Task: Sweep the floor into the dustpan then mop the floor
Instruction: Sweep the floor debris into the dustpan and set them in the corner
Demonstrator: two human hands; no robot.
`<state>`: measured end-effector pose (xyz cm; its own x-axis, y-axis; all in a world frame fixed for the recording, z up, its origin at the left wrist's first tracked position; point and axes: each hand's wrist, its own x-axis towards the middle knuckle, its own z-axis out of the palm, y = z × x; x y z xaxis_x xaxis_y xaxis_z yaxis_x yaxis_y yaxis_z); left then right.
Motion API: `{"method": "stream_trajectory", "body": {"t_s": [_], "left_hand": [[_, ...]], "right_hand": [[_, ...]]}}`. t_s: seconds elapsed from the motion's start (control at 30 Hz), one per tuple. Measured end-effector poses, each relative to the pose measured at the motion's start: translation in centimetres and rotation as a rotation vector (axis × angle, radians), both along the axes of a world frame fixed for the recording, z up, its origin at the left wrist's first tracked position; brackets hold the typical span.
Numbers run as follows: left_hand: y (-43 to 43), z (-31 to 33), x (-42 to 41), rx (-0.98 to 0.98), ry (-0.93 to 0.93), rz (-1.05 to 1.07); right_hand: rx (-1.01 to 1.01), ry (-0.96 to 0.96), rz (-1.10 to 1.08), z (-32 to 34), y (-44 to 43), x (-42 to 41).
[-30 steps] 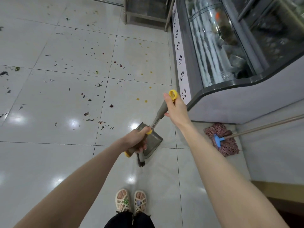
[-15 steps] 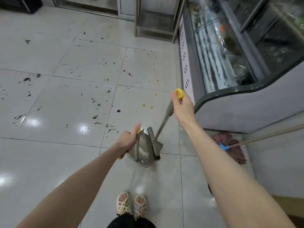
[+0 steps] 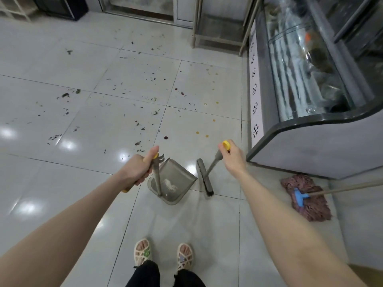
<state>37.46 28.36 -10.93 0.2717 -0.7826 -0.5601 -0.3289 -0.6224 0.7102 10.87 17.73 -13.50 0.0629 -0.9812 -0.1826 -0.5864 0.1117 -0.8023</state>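
From the head camera, we stand with our left hand (image 3: 136, 170) closed around the yellow-tipped grey handle of the translucent grey plastic dustpan (image 3: 173, 181), and our right hand (image 3: 232, 158) closed on the yellow-capped top of the short grey broom (image 3: 205, 177). The two tools sit side by side, just apart, on the glossy white tiled floor (image 3: 62, 183).

Sweeping has not begun, we judge — the dark scattered litter (image 3: 145, 125) lies ahead of us, well apart from the pan. To do it well, we would carry both forward, lay the pan's lip flat on a tile, and draw the bristles toward it in short strokes.

The dustpan looks empty but for a pale mark on its floor. The reddish string mop with a blue clamp (image 3: 304, 197) waits to the right, by the curved glass display case (image 3: 310, 79).
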Motion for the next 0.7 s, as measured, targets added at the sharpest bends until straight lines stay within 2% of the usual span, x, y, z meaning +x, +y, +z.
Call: {"method": "stream_trajectory", "body": {"t_s": [0.1, 0.2, 0.37, 0.53, 0.7], "left_hand": [[0.1, 0.3, 2.3, 0.024, -0.023, 0.001], [-0.1, 0.7, 4.7, 0.03, -0.037, 0.015], [0.1, 0.9, 9.8, 0.034, -0.029, 0.011], [1.1, 0.4, 16.5, 0.039, -0.012, -0.019], [1.3, 0.0, 23.4, 0.06, 0.005, -0.087]], "right_hand": [[0.123, 0.003, -0.008, -1.7, 1.0, 1.4], [0.212, 0.083, -0.022, -1.4, 0.4, 3.7], [0.516, 0.157, -0.118, -0.3, -0.1, 8.3], [0.87, -0.037, -0.274, -1.5, 2.5, 13.3], [0.966, -0.243, -0.473, -4.3, 6.0, 18.8]]}}
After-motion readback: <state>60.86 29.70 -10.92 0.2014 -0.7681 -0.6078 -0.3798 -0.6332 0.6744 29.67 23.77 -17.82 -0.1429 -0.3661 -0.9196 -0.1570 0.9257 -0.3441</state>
